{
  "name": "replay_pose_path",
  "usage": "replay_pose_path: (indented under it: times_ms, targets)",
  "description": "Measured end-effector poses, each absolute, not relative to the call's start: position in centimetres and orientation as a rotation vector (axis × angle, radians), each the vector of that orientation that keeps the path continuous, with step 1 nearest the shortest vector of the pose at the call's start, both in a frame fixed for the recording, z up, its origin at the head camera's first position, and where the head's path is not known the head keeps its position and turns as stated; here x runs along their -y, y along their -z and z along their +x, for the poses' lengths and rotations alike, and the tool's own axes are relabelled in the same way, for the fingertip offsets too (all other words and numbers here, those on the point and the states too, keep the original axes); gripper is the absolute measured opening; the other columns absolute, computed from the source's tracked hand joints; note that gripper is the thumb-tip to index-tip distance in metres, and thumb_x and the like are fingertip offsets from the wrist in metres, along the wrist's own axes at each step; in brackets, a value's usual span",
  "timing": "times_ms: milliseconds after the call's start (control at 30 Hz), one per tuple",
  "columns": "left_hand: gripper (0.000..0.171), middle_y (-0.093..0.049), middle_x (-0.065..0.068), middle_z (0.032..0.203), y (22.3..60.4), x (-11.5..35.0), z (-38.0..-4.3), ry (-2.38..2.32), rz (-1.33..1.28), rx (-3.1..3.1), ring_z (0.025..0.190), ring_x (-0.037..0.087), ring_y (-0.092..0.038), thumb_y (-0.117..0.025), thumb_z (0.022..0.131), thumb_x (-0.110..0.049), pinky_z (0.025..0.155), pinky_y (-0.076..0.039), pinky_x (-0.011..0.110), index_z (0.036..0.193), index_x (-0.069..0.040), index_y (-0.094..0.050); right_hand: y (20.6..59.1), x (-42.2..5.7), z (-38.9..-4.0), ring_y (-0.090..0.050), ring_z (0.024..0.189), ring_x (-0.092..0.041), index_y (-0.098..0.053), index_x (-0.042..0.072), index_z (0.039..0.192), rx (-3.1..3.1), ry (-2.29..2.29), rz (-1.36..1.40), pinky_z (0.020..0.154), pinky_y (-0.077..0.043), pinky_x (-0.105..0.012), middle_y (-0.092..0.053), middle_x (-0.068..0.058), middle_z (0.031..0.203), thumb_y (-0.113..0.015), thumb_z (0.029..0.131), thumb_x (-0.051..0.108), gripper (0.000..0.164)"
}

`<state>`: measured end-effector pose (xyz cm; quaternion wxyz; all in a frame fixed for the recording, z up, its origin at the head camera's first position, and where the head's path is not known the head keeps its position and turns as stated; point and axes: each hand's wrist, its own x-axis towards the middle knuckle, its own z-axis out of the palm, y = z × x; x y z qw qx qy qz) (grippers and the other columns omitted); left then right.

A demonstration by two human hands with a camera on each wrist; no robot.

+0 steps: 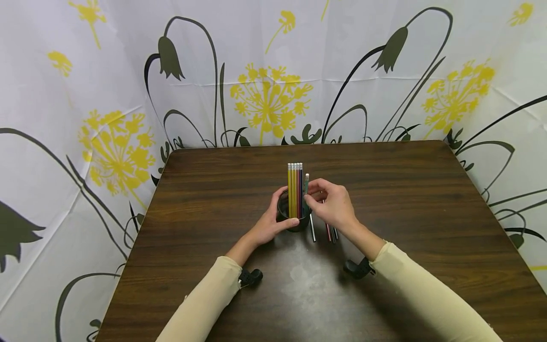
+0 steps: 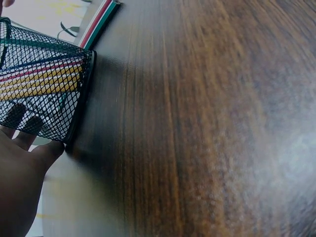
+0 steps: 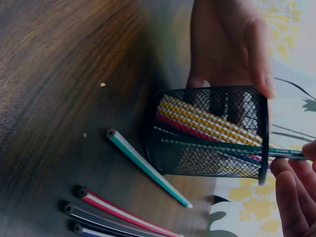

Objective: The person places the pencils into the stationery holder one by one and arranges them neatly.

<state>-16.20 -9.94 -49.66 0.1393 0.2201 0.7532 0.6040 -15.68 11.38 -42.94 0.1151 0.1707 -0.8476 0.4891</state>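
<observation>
Pencils in yellow, red and dark blue (image 1: 295, 190) stood upright and close together in a black mesh cup (image 3: 212, 160), between the two hands. The left hand (image 1: 273, 221) held the cup, its thumb along the near side of the rim and its other fingers round the side away from the right hand. The cup rested on the brown table (image 1: 192, 204), beyond the left wrist.

The right hand (image 1: 335, 204) pinched a green pencil (image 1: 306, 183) between thumb and fingers, near the pencil's top. The eraser end stuck up just above those fingertips, and below them the shaft ran down inside the cup, on the side nearer the right hand.

More pencils lay on the table below the right hand. A loose green pencil (image 3: 148, 168) was closest to the cup, apart from it at the near end. Farther along, under the right palm, a red pencil (image 3: 123, 208), a black pencil (image 3: 111, 218) and another dark one lay side by side; the hand partly hid them from above.

Cream sleeves (image 1: 423, 275) covered both forearms, and black devices (image 1: 251, 278) sat at the wrists. Beyond the hands, behind the table, hung a white cloth (image 1: 248, 38) printed with yellow and dark green flowers.
</observation>
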Motion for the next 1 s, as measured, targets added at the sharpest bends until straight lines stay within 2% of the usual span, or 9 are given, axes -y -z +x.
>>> replay_pose_path:
  times_ms: [200, 233, 333, 500, 633, 1000]
  targets:
    - [0.087, -0.027, 0.02, 0.152, 47.4, 9.9, -15.6, -1.746, 0.671, -2.13, 0.135, 0.036, -0.034, -0.069, 0.092, -0.013, 0.109, -0.023, 0.061, 0.154, -0.015, -0.008, 43.5, -11.4, -15.7, -0.069, 0.068, -0.014, -0.069, 0.0, 0.1, 2.493, -1.431, 0.498, 0.063, -0.056, -0.033, -0.072, -0.005, 0.086, -0.076, 0.081, 0.003, 0.02]
    - [0.087, -0.026, 0.021, 0.153, 47.3, 9.9, -15.5, -1.747, 0.669, -2.123, 0.135, 0.037, -0.033, -0.068, 0.092, -0.011, 0.11, -0.023, 0.06, 0.154, -0.014, -0.008, 43.5, -11.4, -15.7, -0.069, 0.068, -0.014, -0.069, 0.0, 0.099, 2.49, -1.429, 0.5, 0.063, -0.056, -0.033, -0.072, -0.005, 0.085, -0.076, 0.081, 0.003, 0.02]
    - [0.087, -0.025, 0.02, 0.153, 47.8, 9.9, -15.7, -1.737, 0.669, -2.13, 0.136, 0.036, -0.033, -0.068, 0.092, -0.012, 0.11, -0.023, 0.059, 0.155, -0.016, -0.007, 43.6, -11.3, -15.7, -0.068, 0.068, -0.014, -0.069, 0.001, 0.098, 2.484, -1.422, 0.495, 0.064, -0.056, -0.033, -0.072, -0.006, 0.085, -0.077, 0.081, 0.003, 0.019]
    - [0.088, -0.027, 0.011, 0.153, 49.5, 9.9, -16.3, -1.724, 0.636, -2.173, 0.136, 0.029, -0.035, -0.069, 0.092, -0.017, 0.111, -0.024, 0.055, 0.154, -0.031, -0.009, 43.6, -11.2, -15.7, -0.068, 0.07, -0.014, -0.069, 0.004, 0.098, 2.495, -1.41, 0.478, 0.065, -0.056, -0.034, -0.072, -0.005, 0.086, -0.076, 0.082, 0.004, 0.018]
    - [0.086, -0.029, 0.008, 0.152, 49.9, 9.9, -16.4, -1.731, 0.627, -2.182, 0.135, 0.025, -0.036, -0.071, 0.091, -0.019, 0.11, -0.026, 0.054, 0.151, -0.038, -0.012, 43.7, -11.2, -16.0, -0.067, 0.071, -0.014, -0.069, 0.005, 0.099, 2.511, -1.404, 0.457, 0.065, -0.055, -0.034, -0.071, -0.005, 0.087, -0.076, 0.083, 0.005, 0.017]
    - [0.086, -0.028, 0.008, 0.152, 49.8, 9.8, -16.2, -1.729, 0.607, -2.193, 0.133, 0.027, -0.038, -0.07, 0.092, -0.017, 0.109, -0.027, 0.056, 0.151, -0.039, -0.011, 43.8, -11.1, -16.9, -0.067, 0.071, -0.014, -0.071, 0.003, 0.1, 2.541, -1.403, 0.398, 0.064, -0.054, -0.033, -0.071, -0.005, 0.086, -0.076, 0.084, 0.008, 0.017]
